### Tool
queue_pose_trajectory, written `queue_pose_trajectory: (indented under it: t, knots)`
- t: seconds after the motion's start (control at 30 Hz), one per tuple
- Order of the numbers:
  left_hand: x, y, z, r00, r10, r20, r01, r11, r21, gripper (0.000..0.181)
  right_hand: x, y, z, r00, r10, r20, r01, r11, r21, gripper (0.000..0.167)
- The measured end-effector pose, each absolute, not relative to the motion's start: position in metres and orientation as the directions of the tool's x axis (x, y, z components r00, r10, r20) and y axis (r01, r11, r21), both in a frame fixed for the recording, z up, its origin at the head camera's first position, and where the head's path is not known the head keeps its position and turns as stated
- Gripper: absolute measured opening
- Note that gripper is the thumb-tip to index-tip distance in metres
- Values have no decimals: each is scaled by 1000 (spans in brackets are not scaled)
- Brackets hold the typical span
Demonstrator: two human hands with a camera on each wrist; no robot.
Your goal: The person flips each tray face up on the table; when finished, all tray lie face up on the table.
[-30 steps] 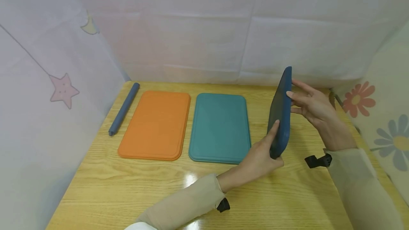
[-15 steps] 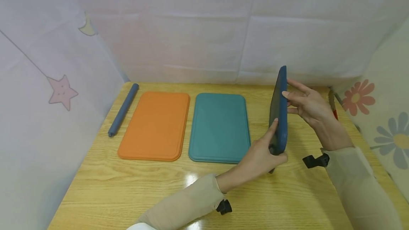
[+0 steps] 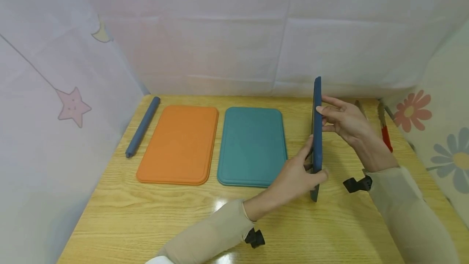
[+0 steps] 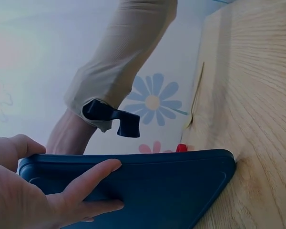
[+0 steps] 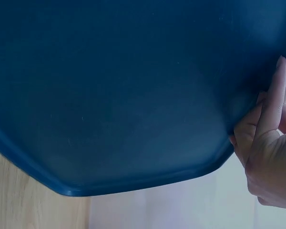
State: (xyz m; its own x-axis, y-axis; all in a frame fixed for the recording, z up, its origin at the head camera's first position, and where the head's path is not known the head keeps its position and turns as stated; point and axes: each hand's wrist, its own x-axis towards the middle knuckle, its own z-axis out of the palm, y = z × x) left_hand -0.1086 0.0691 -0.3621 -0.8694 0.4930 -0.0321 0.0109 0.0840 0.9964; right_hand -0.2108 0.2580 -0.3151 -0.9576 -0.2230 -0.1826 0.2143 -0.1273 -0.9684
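Left hand (image 3: 291,180): clamped on the near part of a dark-blue, round-cornered rectangular board (image 3: 318,146), fingers flat on its broad face. The board stands almost vertical, right of centre. Right hand (image 3: 348,121): pinches its edge farther back. Judgement: balance both pinches so it doesn't twist.

Materials, from the left: slim slate-blue rod (image 3: 143,126), matte; smooth orange rectangular board (image 3: 179,144); teal rectangular board (image 3: 253,146), likewise rounded; at far right, red-handled serrated knife (image 3: 385,137); wood-grain table (image 3: 121,219) beneath.
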Motion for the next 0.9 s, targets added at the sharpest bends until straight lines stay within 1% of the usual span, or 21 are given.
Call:
queue_pose_trajectory:
  t: [0.17, 0.3, 0.4, 0.67, 0.77, 0.9]
  knots:
    - [-112, 68, -356, -861, 492, -131, -126, 44, 991, 82, -212, 254, -317, -956, -217, -199, 226, -107, -968, 77]
    - [-114, 67, -354, -861, 481, -168, -192, -2, 981, 80, -213, 251, -321, -952, -240, -191, 225, -126, -966, 75]
    - [-114, 67, -355, -864, 477, -162, -208, -45, 977, 80, -213, 248, -323, -945, -255, -203, 239, -119, -964, 75]
    - [-112, 64, -356, -861, 489, -137, -214, -104, 971, 76, -213, 244, -323, -930, -261, -257, 271, -19, -962, 73]
    - [-112, 64, -357, -864, 485, -139, -235, -144, 961, 74, -212, 248, -325, -924, -276, -264, 268, 22, -963, 66]
    - [-112, 64, -358, -870, 462, -173, -290, -195, 937, 71, -210, 261, -333, -925, -275, -261, 250, 75, -965, 52]
